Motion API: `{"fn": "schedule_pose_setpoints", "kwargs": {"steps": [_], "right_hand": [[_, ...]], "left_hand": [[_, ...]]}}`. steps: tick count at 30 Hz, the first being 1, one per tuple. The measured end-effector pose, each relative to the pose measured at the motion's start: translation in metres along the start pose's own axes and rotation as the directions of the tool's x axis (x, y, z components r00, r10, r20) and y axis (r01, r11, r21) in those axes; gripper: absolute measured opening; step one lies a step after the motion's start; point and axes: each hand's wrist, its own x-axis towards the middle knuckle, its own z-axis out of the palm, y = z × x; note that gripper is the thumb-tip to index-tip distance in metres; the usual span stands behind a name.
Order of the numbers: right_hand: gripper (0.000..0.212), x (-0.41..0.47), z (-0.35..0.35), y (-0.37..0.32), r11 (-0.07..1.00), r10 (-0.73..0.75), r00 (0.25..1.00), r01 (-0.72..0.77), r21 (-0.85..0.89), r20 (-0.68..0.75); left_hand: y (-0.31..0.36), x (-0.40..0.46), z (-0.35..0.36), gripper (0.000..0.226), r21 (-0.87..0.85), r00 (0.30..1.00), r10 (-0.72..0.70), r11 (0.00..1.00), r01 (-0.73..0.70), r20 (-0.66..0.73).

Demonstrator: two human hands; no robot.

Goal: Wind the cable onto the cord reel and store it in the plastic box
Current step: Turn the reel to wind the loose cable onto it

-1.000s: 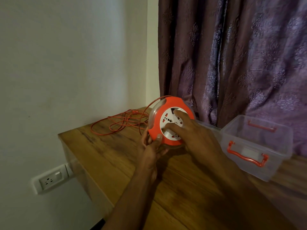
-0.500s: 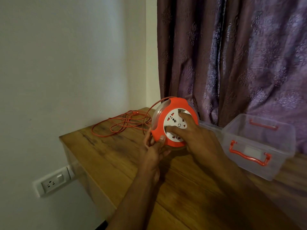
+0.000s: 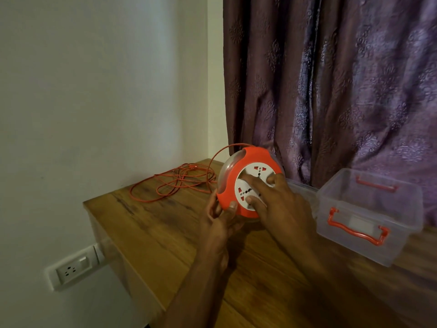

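At the far corner of the wooden counter (image 3: 165, 235), the left hand (image 3: 220, 223) gripped the round orange cord reel's (image 3: 246, 183) rim, the right hand's (image 3: 279, 204) fingers pressed its white socket face, loose orange cable (image 3: 175, 183) trailing leftward, the clear plastic box (image 3: 369, 216) nearer the right.

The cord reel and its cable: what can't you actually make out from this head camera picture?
- Cord reel, head view: its back face is turned away; the right hand covers part of the white socket face.
- Cable: its plug end cannot be picked out in the loose tangle.
- Plastic box: its lid is not clearly visible.
- Left hand: its fingers behind the reel are hidden.
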Motion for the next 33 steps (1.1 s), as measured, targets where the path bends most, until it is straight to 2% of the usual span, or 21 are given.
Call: {"fn": "schedule_pose_setpoints", "kwargs": {"steps": [2, 5, 8, 10, 14, 16, 19, 21, 26, 30, 33], "right_hand": [[0.051, -0.002, 0.003, -0.003, 0.997, 0.053, 0.998, -0.051, 0.061, -0.033], [0.054, -0.003, 0.007, -0.005, 0.956, 0.180, 0.982, -0.161, 0.244, -0.059], [0.057, -0.001, 0.005, -0.006, 0.916, 0.228, 0.974, -0.207, 0.343, -0.022], [0.057, 0.000, 0.001, -0.006, 0.938, 0.190, 0.982, -0.175, 0.300, -0.020], [0.053, 0.001, -0.008, -0.003, 0.997, 0.056, 0.996, -0.052, 0.064, -0.065], [0.055, 0.002, -0.010, -0.001, 0.998, -0.062, 0.998, 0.062, -0.013, 0.009], [0.062, 0.000, -0.010, 0.000, 0.980, -0.197, 0.975, 0.200, -0.022, 0.107], [0.066, 0.000, -0.009, 0.000, 0.977, -0.199, 0.967, 0.208, -0.046, 0.158], [0.056, 0.002, -0.010, 0.005, 0.980, -0.166, 0.967, 0.183, -0.076, 0.192], [0.062, 0.002, -0.008, 0.006, 0.988, -0.112, 0.979, 0.128, -0.087, 0.170], [0.058, 0.002, -0.005, 0.006, 0.993, -0.062, 0.993, 0.071, -0.091, 0.103]], "left_hand": [[-0.001, 0.000, 0.000, 0.053, 0.007, 1.000, 0.004, 1.000, -0.004, 0.003], [0.000, -0.002, 0.001, 0.059, 0.015, 1.000, 0.011, 1.000, -0.011, 0.002], [0.001, -0.002, 0.003, 0.051, 0.014, 1.000, 0.013, 1.000, -0.013, -0.004], [0.002, -0.002, 0.003, 0.051, -0.009, 1.000, -0.003, 1.000, 0.003, -0.026], [0.004, -0.001, 0.000, 0.054, -0.063, 0.998, -0.017, 0.998, 0.013, -0.061], [0.005, -0.001, 0.000, 0.054, -0.071, 0.997, -0.018, 0.997, 0.013, -0.071], [0.005, 0.000, -0.001, 0.053, -0.062, 0.999, -0.006, 0.998, 0.003, -0.053], [0.004, 0.000, 0.000, 0.051, -0.055, 0.999, -0.010, 0.998, 0.008, -0.040], [0.003, -0.001, 0.000, 0.059, -0.022, 1.000, 0.002, 1.000, -0.002, -0.014], [0.004, -0.001, 0.000, 0.057, -0.023, 1.000, -0.005, 1.000, 0.005, -0.024], [0.003, -0.002, 0.001, 0.059, -0.035, 0.999, -0.011, 0.999, 0.010, -0.032]]}}
